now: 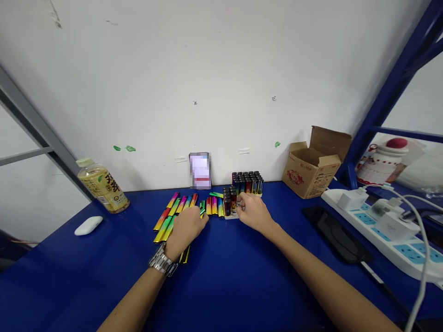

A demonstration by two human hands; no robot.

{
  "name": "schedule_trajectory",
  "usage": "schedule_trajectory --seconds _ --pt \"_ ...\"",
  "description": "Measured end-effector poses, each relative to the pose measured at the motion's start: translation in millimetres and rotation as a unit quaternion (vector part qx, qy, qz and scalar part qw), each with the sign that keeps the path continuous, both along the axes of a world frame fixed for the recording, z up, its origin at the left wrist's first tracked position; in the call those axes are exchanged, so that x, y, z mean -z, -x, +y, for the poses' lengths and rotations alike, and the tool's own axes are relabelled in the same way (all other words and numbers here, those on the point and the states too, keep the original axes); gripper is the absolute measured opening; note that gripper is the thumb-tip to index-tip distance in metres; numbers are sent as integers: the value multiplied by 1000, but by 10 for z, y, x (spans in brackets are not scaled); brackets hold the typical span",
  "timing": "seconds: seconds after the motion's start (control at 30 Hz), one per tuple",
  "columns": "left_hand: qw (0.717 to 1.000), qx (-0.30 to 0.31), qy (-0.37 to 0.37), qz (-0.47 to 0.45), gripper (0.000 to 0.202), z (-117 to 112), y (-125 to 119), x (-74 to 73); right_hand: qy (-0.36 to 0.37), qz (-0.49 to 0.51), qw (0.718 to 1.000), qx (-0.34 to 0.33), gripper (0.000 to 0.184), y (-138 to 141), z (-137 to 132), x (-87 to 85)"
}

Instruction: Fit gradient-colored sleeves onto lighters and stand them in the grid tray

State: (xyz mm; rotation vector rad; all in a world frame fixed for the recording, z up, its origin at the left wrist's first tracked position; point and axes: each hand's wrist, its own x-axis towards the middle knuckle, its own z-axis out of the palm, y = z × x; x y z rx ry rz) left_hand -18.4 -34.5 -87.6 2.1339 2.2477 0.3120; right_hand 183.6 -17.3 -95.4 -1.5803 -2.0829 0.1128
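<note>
My left hand (187,227), with a metal watch (162,262) on its wrist, is closed at a shiny green lighter casing (202,206) showing by its fingertips. Beneath and beside it lie several metallic casings (167,222) in red, yellow, pink and green. Between my hands is a short row of upright-looking casings (215,206). My right hand (255,213) is closed, its bent fingers over the near tray (231,216) of dark-topped lighters (227,200); anything in its fingertips is hidden. A second group of lighters (248,177) stands upright just behind.
A phone (200,171) leans on the wall. An open cardboard box (313,163) stands right, near a black phone (335,234) on a cable and a power strip (377,230) with chargers. Left are a drink bottle (103,186) and white earbud case (88,226).
</note>
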Motion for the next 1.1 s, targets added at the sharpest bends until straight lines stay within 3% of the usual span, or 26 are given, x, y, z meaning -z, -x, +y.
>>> schedule_trajectory --seconds 0.17,0.3,0.43,0.57,0.73,0.87,0.97,1.1 --pt "999 15 37 8 26 -2 49 -64 -70 53 996 14 11 53 -59 6" --pt "997 45 -56 4 32 -56 -18 -85 -129 151 977 -80 10 126 -159 -11" --pt "959 208 -189 -21 26 -161 -105 -13 -65 234 954 -178 17 236 -277 -70" --pt "924 317 -204 -69 22 -246 -178 50 -4 289 937 -195 25 299 -328 -88" --pt "918 285 -184 -205 25 -261 -191 8 -14 419 898 -135 17 216 -237 -27" --pt "920 247 -173 -249 24 -208 -166 17 26 509 855 -101 8 94 -127 27" --pt "921 230 -157 -272 25 -184 -159 36 52 560 823 -77 13 36 -57 69" --pt "923 209 -140 -292 29 -208 -169 9 75 546 832 -65 32 9 25 132"
